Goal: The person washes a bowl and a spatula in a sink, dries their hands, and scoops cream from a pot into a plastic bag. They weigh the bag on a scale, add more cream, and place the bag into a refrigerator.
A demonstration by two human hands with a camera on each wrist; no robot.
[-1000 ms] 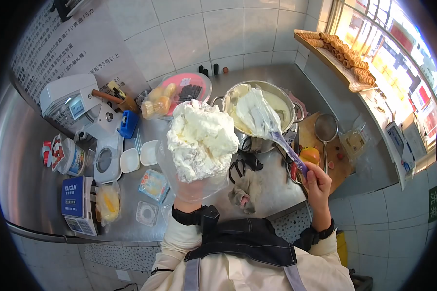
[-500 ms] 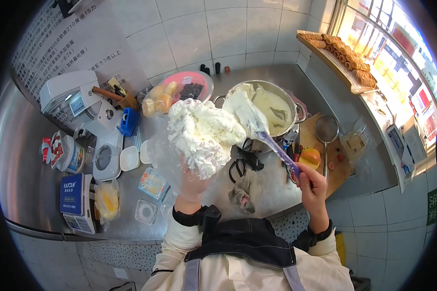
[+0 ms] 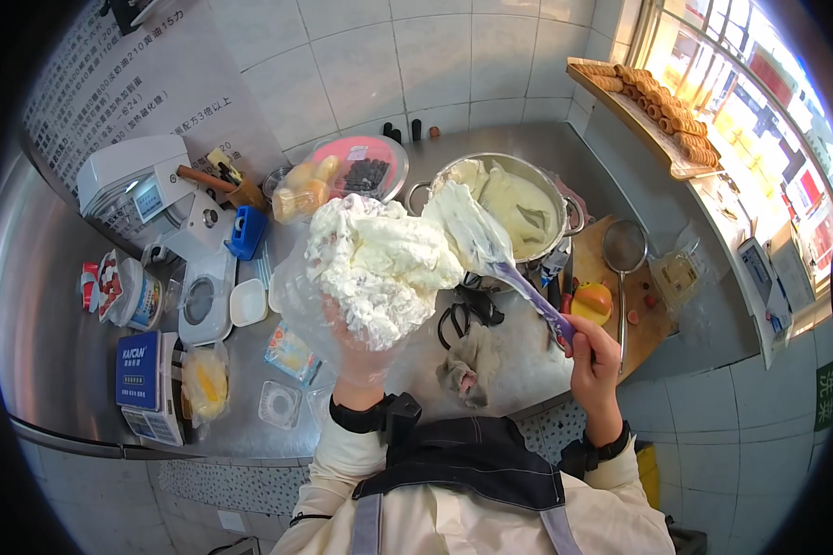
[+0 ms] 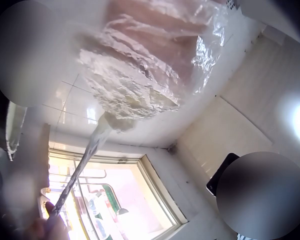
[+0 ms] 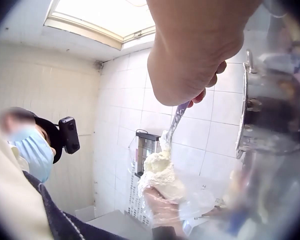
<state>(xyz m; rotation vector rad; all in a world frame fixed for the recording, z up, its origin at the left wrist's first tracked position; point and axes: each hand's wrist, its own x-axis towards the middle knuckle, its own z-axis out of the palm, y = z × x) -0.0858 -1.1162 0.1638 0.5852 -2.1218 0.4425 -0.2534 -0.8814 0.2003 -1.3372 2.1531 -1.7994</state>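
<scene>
A clear plastic bag [image 3: 296,319] with a large mound of white cream [image 3: 379,264] rests in the left hand [image 3: 359,356], whose fingers show through the plastic around its underside. Through the same film in the left wrist view, the left hand [image 4: 155,35] grips the bag from behind. The right hand [image 3: 596,363] holds a purple-handled spatula [image 3: 539,303] by its end. The spatula's cream-covered blade touches the mound's right side. Just behind the blade stands a metal pot [image 3: 565,217] holding pale cream. The right hand [image 5: 195,55] also shows in the right wrist view.
A cloth [image 3: 472,365] and black scissors [image 3: 453,324] lie in front of the pot. At right are a wooden board [image 3: 652,342], a sieve [image 3: 625,245] and a yellow-orange item [image 3: 592,301]. Left are a white scale [image 3: 204,305], small white dishes [image 3: 248,303] and a blue box [image 3: 141,370].
The spatula has moved left from over the pot onto the mound in the bag. The left hand and bag have tilted and shifted slightly left. The right hand has moved slightly left and down.
</scene>
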